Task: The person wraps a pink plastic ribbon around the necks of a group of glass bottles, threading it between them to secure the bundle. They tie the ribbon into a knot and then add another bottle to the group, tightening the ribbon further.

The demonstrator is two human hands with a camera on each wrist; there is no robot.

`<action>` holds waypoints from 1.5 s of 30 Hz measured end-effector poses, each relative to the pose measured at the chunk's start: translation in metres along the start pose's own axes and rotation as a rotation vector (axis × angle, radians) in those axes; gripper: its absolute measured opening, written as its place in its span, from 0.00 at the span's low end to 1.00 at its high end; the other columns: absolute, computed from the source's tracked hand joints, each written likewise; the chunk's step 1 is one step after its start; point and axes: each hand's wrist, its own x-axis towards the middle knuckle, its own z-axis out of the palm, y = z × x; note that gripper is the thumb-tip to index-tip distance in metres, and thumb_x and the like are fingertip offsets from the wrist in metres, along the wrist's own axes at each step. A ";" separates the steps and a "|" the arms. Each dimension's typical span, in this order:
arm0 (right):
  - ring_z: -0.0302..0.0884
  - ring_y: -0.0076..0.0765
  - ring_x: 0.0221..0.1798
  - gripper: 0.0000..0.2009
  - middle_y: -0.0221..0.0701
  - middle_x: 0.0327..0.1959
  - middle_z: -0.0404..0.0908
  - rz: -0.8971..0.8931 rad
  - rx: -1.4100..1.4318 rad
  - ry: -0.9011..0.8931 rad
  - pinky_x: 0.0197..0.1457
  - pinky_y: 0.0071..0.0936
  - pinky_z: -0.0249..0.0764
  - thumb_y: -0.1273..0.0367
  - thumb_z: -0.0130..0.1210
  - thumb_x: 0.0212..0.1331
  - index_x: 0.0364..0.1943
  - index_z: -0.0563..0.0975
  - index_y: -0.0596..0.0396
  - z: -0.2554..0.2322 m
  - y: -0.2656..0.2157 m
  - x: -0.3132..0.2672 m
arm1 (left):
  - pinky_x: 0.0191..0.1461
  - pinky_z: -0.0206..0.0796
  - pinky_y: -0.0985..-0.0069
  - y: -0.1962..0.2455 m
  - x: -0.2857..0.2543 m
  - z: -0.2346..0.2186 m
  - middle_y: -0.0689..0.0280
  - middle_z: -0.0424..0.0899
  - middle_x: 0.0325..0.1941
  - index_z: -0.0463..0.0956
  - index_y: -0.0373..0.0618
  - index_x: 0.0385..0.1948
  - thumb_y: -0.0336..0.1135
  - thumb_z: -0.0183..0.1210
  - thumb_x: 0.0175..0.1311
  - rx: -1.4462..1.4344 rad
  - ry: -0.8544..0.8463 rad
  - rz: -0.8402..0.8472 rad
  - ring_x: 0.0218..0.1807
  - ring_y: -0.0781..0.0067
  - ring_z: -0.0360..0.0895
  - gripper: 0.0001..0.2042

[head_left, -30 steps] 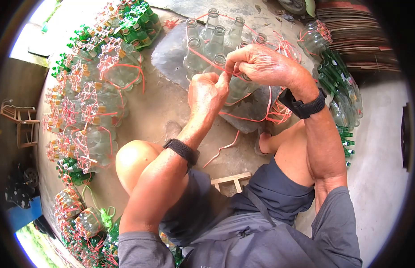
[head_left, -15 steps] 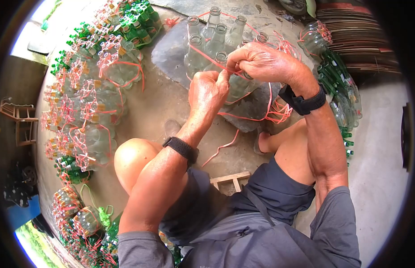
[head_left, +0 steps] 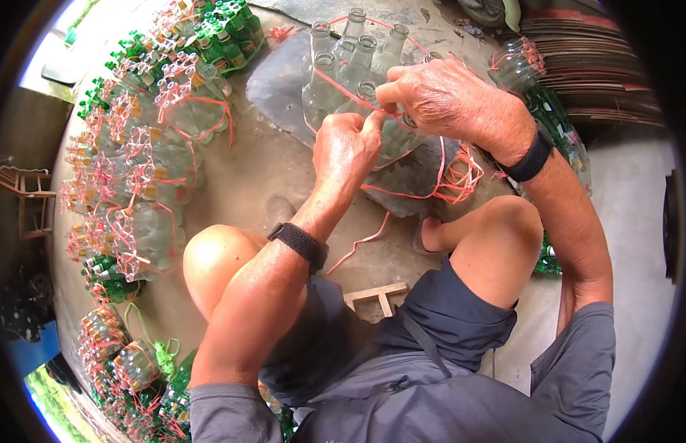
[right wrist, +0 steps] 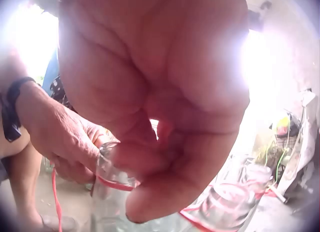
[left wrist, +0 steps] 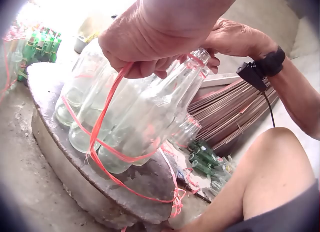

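Several clear glass bottles (head_left: 354, 72) stand upright in a cluster on a dark stone slab (head_left: 275, 88). Red plastic twine (head_left: 343, 88) runs round their necks, and another loop circles them lower down. At the near side of the cluster, the left hand (head_left: 346, 151) pinches the twine, which drops from its fingers toward the bottle bases in the left wrist view. Close beside it, the right hand (head_left: 455, 102) curls over the near bottle necks and holds the twine. Its fingertips are partly hidden in the head view; the right wrist view shows them bent at a bottle neck (right wrist: 106, 164).
Loose twine (head_left: 461, 177) lies tangled on the slab's right side. Bundled clear bottles (head_left: 147, 232) and green bottles (head_left: 232, 37) line the left. A stack of thin boards (head_left: 594, 66) stands at back right. A small wooden stool (head_left: 376, 293) sits between the legs.
The right hand has shifted slightly rightward and turned, with its elbow swung outward. The left hand keeps its pinch in nearly the same place.
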 end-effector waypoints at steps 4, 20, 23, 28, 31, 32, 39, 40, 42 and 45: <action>0.83 0.55 0.42 0.06 0.36 0.37 0.79 -0.147 -0.125 0.094 0.40 0.48 0.77 0.73 0.58 0.57 0.39 0.80 0.50 0.000 0.009 0.001 | 0.38 0.72 0.56 0.002 -0.003 0.001 0.51 0.82 0.20 0.82 0.37 0.21 0.51 0.63 0.67 -0.018 -0.011 0.002 0.28 0.49 0.83 0.23; 0.81 0.52 0.40 0.04 0.37 0.31 0.77 -0.083 -0.298 -0.078 0.41 0.47 0.76 0.73 0.59 0.53 0.27 0.76 0.57 -0.032 0.012 0.015 | 0.38 0.71 0.53 0.011 -0.006 0.008 0.47 0.81 0.21 0.81 0.33 0.21 0.45 0.59 0.65 -0.099 -0.016 0.089 0.29 0.44 0.83 0.20; 0.80 0.54 0.39 0.05 0.38 0.31 0.76 -0.093 -0.245 -0.017 0.40 0.47 0.76 0.74 0.59 0.52 0.27 0.75 0.59 -0.034 0.016 0.011 | 0.39 0.71 0.51 0.009 -0.007 0.010 0.45 0.82 0.23 0.80 0.33 0.22 0.45 0.59 0.65 -0.116 0.006 0.108 0.31 0.42 0.83 0.20; 0.83 0.52 0.36 0.06 0.43 0.31 0.82 -0.085 0.053 0.070 0.41 0.42 0.79 0.72 0.58 0.50 0.29 0.78 0.62 -0.033 0.029 0.008 | 0.41 0.71 0.50 0.006 -0.004 0.013 0.44 0.82 0.23 0.79 0.33 0.22 0.43 0.57 0.65 -0.131 0.033 0.138 0.32 0.39 0.83 0.19; 0.83 0.36 0.33 0.07 0.37 0.30 0.81 0.058 0.397 0.095 0.39 0.35 0.78 0.72 0.57 0.55 0.33 0.78 0.63 -0.020 0.032 -0.001 | 0.43 0.71 0.50 0.009 -0.007 0.011 0.43 0.82 0.24 0.79 0.32 0.23 0.42 0.57 0.65 -0.123 0.021 0.138 0.34 0.39 0.83 0.19; 0.77 0.29 0.32 0.06 0.32 0.28 0.78 0.119 0.495 0.084 0.37 0.30 0.74 0.72 0.59 0.57 0.33 0.77 0.62 -0.018 0.030 -0.004 | 0.43 0.72 0.50 0.009 -0.008 0.011 0.43 0.82 0.25 0.79 0.32 0.23 0.42 0.57 0.65 -0.138 0.008 0.124 0.34 0.39 0.84 0.19; 0.68 0.24 0.28 0.07 0.29 0.25 0.72 0.068 0.398 0.119 0.33 0.28 0.68 0.71 0.61 0.63 0.36 0.75 0.59 -0.009 0.040 -0.007 | 0.44 0.72 0.50 0.009 -0.009 0.012 0.43 0.83 0.27 0.80 0.32 0.26 0.42 0.56 0.66 -0.136 0.006 0.130 0.36 0.39 0.84 0.18; 0.68 0.24 0.28 0.07 0.29 0.25 0.72 0.068 0.398 0.118 0.33 0.28 0.68 0.71 0.61 0.63 0.36 0.75 0.59 -0.012 0.039 -0.006 | 0.44 0.72 0.50 0.009 -0.009 0.012 0.43 0.83 0.27 0.80 0.32 0.26 0.42 0.56 0.66 -0.136 0.006 0.130 0.36 0.39 0.84 0.18; 0.80 0.45 0.32 0.09 0.38 0.27 0.78 0.040 0.243 0.149 0.35 0.39 0.73 0.67 0.63 0.62 0.34 0.75 0.58 -0.017 0.036 -0.004 | 0.46 0.73 0.50 0.009 -0.008 0.013 0.42 0.84 0.29 0.81 0.31 0.28 0.41 0.56 0.66 -0.170 -0.002 0.129 0.38 0.38 0.85 0.17; 0.80 0.54 0.35 0.08 0.41 0.30 0.80 -0.027 0.094 0.201 0.38 0.43 0.74 0.69 0.62 0.61 0.35 0.75 0.57 -0.014 0.039 -0.003 | 0.48 0.73 0.50 0.009 -0.008 0.014 0.41 0.85 0.31 0.82 0.31 0.30 0.41 0.56 0.66 -0.156 0.022 0.152 0.40 0.38 0.85 0.17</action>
